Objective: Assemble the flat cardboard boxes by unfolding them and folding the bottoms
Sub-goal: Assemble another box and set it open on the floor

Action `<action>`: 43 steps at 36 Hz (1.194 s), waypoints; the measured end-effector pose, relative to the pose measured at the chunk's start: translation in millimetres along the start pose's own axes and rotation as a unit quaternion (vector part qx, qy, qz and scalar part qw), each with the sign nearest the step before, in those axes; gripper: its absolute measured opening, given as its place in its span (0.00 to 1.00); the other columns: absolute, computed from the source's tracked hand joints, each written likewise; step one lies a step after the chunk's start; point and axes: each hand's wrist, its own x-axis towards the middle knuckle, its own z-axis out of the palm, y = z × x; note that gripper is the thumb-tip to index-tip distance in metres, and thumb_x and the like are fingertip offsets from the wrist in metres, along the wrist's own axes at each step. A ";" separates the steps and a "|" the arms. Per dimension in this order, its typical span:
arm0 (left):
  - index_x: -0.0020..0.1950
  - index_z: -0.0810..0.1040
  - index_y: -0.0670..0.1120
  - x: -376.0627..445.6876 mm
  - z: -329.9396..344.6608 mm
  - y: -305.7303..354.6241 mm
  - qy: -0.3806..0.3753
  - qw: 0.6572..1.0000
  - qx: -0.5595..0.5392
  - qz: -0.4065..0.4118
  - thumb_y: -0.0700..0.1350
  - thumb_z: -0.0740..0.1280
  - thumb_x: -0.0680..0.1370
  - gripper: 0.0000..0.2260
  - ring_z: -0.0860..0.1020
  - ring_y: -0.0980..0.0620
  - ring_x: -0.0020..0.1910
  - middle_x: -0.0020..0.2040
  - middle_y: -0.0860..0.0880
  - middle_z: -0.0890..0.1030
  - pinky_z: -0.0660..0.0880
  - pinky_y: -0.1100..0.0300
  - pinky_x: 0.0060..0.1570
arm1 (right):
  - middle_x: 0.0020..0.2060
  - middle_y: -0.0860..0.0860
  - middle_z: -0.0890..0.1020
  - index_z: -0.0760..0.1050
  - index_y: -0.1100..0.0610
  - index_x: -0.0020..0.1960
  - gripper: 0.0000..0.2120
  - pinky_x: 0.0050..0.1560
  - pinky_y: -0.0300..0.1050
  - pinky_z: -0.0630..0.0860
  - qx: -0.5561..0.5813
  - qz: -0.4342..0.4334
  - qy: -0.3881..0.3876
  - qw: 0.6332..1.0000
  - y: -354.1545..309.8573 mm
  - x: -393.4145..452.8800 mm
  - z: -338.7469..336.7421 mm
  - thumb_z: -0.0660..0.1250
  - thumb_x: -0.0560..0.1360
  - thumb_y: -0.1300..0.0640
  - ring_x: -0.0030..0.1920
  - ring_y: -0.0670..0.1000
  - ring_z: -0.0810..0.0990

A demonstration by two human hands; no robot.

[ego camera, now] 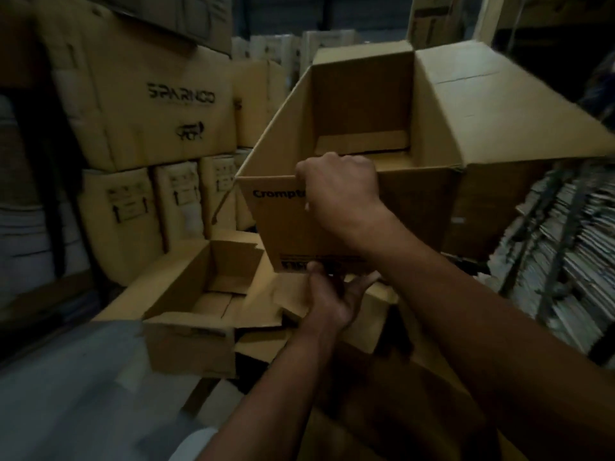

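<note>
Hands held an opened box [286, 224] up in the air, its open top facing the camera and its bottom flaps folded in. The right hand [339, 191] gripped the near top rim, fingers curled over the edge and partly covering the printed word on the near wall. The left hand [332, 294] supported the box from below, thumb against the near wall, fingers spread underneath. Below and left of the box sat a second box [193, 311], already opened, on loose cardboard. Behind the box stood stacked cartons [149, 104], one printed SPARINGO.
</note>
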 end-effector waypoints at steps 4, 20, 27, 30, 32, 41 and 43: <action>0.72 0.66 0.43 -17.7 -30.9 53.9 0.037 0.997 0.002 0.060 0.59 0.50 0.82 0.26 0.77 0.36 0.49 0.69 0.40 0.71 0.79 0.45 0.32 | 0.45 0.51 0.80 0.78 0.53 0.55 0.09 0.46 0.47 0.67 0.058 -0.069 -0.012 0.996 -53.4 11.2 -1.4 0.61 0.79 0.58 0.46 0.52 0.80; 0.77 0.55 0.45 -187.9 -190.2 220.6 0.134 0.956 -0.097 0.243 0.62 0.51 0.81 0.30 0.65 0.34 0.70 0.75 0.40 0.62 0.68 0.34 0.60 | 0.34 0.48 0.72 0.69 0.53 0.42 0.13 0.40 0.48 0.76 0.277 -0.293 -0.089 0.911 -298.3 -9.8 -11.9 0.67 0.76 0.45 0.37 0.50 0.76; 0.63 0.71 0.46 -265.7 -269.9 237.4 0.225 0.915 -0.105 0.319 0.61 0.50 0.82 0.23 0.71 0.36 0.65 0.67 0.44 0.69 0.69 0.37 0.57 | 0.35 0.47 0.70 0.71 0.53 0.46 0.13 0.39 0.46 0.67 0.292 -0.367 -0.107 0.876 -394.4 -47.1 3.2 0.62 0.78 0.43 0.38 0.49 0.73; 0.68 0.68 0.47 -288.1 -303.3 236.6 0.255 0.900 -0.111 0.336 0.60 0.51 0.82 0.23 0.72 0.36 0.60 0.71 0.42 0.66 0.72 0.40 0.48 | 0.43 0.51 0.75 0.73 0.55 0.53 0.14 0.46 0.50 0.67 0.272 -0.379 -0.155 0.871 -430.5 -66.8 16.5 0.59 0.80 0.45 0.45 0.53 0.74; 0.70 0.67 0.46 -300.2 -321.3 234.6 0.275 0.893 -0.136 0.328 0.60 0.52 0.82 0.24 0.69 0.34 0.64 0.73 0.41 0.64 0.72 0.41 0.50 | 0.51 0.54 0.79 0.73 0.56 0.56 0.15 0.53 0.54 0.67 0.259 -0.377 -0.188 0.869 -452.9 -81.3 27.8 0.58 0.80 0.45 0.52 0.57 0.77; 0.60 0.72 0.41 -341.9 -333.7 215.7 0.307 0.874 -0.210 0.313 0.55 0.56 0.82 0.18 0.65 0.33 0.69 0.68 0.39 0.67 0.69 0.37 0.57 | 0.64 0.57 0.73 0.64 0.53 0.69 0.25 0.65 0.60 0.61 0.235 -0.393 -0.276 0.845 -506.9 -96.3 79.9 0.56 0.79 0.39 0.64 0.60 0.70; 0.52 0.72 0.41 -348.8 -330.1 215.1 0.301 0.876 -0.209 0.315 0.54 0.55 0.82 0.17 0.67 0.34 0.67 0.63 0.38 0.69 0.69 0.36 0.58 | 0.66 0.57 0.71 0.63 0.52 0.70 0.26 0.66 0.60 0.60 0.244 -0.395 -0.269 0.844 -514.1 -97.3 93.8 0.57 0.78 0.38 0.67 0.60 0.68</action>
